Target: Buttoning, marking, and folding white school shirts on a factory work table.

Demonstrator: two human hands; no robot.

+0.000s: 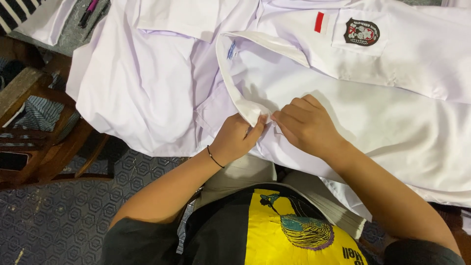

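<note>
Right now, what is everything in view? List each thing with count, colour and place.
shirt: one, white, spread across the lap
badge: one, dark and red, on the chest pocket, top right
patch: one, red and white, beside the badge
pen: one, pink and black, top left
chair: one, brown wood, left edge
floor: dark hexagon pattern, lower left
left hand: pinches the collar edge
right hand: closed on the fabric beside it

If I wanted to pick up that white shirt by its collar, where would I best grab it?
Probably at the folded collar tip, pinching from the near side, as the left hand does. The white shirt lies flat, and only that stiff double edge stands up.
</note>
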